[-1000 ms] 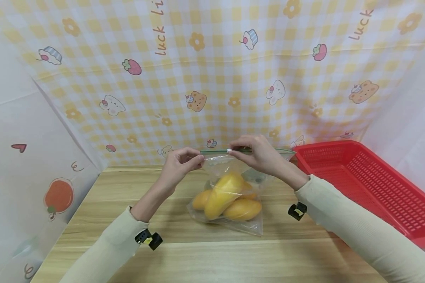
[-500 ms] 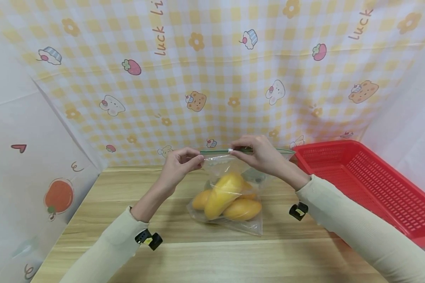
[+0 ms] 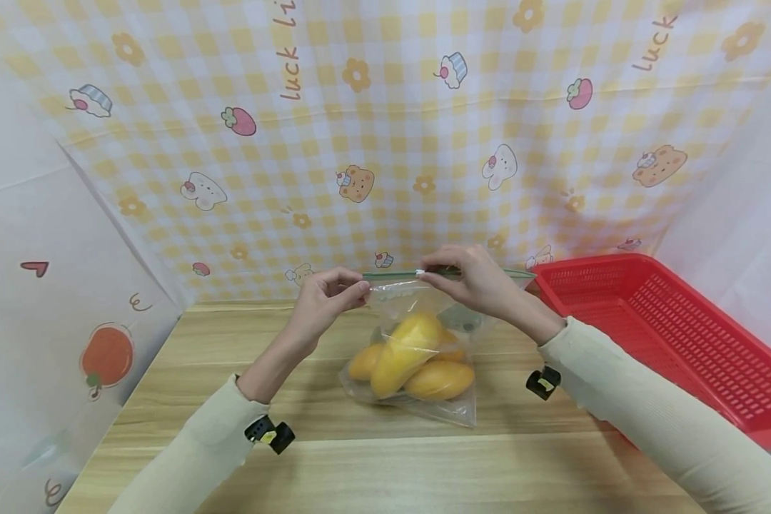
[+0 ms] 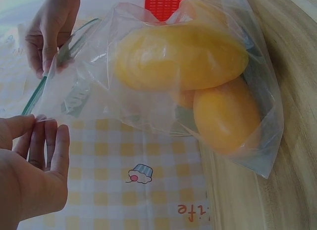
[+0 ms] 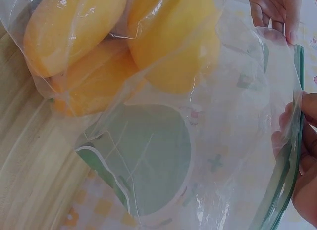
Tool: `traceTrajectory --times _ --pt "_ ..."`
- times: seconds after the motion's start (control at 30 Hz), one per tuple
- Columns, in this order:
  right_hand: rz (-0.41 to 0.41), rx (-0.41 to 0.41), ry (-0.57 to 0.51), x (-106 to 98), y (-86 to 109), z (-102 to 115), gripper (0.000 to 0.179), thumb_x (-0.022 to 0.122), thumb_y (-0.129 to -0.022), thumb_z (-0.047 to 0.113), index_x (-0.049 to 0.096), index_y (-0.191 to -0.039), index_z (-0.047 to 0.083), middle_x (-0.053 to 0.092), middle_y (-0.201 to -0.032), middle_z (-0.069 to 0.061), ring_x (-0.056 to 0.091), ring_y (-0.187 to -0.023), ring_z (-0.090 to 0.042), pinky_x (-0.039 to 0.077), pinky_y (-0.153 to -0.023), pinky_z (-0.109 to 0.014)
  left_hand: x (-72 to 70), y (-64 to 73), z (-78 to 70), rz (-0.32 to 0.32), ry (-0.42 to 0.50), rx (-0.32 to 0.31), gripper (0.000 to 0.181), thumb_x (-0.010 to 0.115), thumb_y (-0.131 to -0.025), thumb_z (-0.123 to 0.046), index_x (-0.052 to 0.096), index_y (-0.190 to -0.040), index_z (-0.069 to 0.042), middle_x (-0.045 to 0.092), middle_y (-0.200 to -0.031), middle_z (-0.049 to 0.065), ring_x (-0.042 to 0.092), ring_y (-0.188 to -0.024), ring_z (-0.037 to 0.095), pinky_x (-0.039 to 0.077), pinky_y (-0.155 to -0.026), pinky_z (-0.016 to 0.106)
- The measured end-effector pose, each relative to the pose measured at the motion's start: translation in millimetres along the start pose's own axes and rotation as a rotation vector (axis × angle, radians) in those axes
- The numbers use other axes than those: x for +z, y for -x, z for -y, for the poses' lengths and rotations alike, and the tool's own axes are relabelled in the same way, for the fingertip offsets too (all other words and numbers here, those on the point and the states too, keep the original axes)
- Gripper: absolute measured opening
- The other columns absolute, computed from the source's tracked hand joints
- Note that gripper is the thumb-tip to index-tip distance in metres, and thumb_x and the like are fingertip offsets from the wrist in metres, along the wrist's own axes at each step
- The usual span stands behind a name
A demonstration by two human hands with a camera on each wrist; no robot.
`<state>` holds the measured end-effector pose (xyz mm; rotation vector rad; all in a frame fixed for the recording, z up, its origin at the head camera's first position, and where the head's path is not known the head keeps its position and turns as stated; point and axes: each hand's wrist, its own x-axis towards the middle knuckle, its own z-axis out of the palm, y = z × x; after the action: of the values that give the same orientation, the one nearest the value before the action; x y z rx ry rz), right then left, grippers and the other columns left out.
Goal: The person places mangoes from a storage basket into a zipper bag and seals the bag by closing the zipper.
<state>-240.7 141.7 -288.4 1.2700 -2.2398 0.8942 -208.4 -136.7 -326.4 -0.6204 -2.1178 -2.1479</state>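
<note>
A clear zip bag [image 3: 385, 303] with a green zip strip stands on the wooden table, holding several yellow mangoes [image 3: 406, 353]. My left hand [image 3: 324, 300] pinches the bag's top left corner between thumb and fingertips. At the strip, my right hand [image 3: 475, 280] pinches the small white slider [image 3: 420, 274] near the middle. To the slider's right the green edges stand apart, seen in the right wrist view along the green strip [image 5: 292, 175]. A greenish leaf print [image 5: 148, 156] shows on the bag's side.
A red plastic basket [image 3: 636, 282] stands on the right, partly behind my right forearm. The wooden table [image 3: 424, 471] extends in front of the bag. Behind it hangs a yellow checked cloth [image 3: 398, 143], and a white printed sheet [image 3: 32, 321] lines the left side.
My right hand has slid slightly to the right along the green strip with the white slider. The left hand and the mangoes have stayed in place.
</note>
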Motion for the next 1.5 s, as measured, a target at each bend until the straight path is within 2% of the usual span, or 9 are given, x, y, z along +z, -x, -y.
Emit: traceTrajectory --times 0.2,0.5,0.9,1.5 --pt "-0.001 -0.003 0.011 -1.6 0.0 0.2 0.014 0.079 -0.090 0.006 0.078 -0.103 0.003 0.072 -0.090 0.001 0.064 -0.076 -0.010 0.055 -0.064 -0.032 -0.1 -0.2 -0.2 -0.003 -0.004 -0.002 0.016 0.070 -0.097 -0.004 0.068 -0.105 0.010 0.067 -0.102 0.017 0.068 -0.087 0.023 0.056 -0.091 0.052" --pt "-0.003 0.001 0.000 -1.8 0.8 -0.6 0.013 0.079 -0.090 0.005 0.078 -0.102 0.002 0.072 -0.090 0.000 0.065 -0.079 -0.012 0.057 -0.067 -0.034 -0.6 0.0 0.1 -0.001 -0.005 -0.007 0.016 0.070 -0.097 -0.003 0.068 -0.105 0.010 0.067 -0.101 0.017 0.068 -0.087 0.023 0.059 -0.088 0.045" --pt "-0.015 -0.009 0.009 -2.3 2.2 -0.1 0.011 0.079 -0.089 0.005 0.077 -0.100 0.003 0.072 -0.090 0.000 0.066 -0.079 -0.012 0.057 -0.068 -0.034 -1.4 0.6 0.3 0.002 -0.007 -0.010 0.016 0.070 -0.097 -0.005 0.069 -0.105 0.010 0.067 -0.102 0.018 0.068 -0.088 0.024 0.056 -0.091 0.051" --pt "-0.006 0.004 0.013 -4.6 4.0 -2.4 0.013 0.080 -0.089 0.006 0.078 -0.101 0.003 0.073 -0.092 0.000 0.067 -0.081 -0.012 0.058 -0.069 -0.034 -2.0 0.7 0.8 0.004 -0.006 0.002 0.016 0.070 -0.097 -0.004 0.069 -0.105 0.010 0.067 -0.100 0.018 0.067 -0.088 0.024 0.059 -0.088 0.044"
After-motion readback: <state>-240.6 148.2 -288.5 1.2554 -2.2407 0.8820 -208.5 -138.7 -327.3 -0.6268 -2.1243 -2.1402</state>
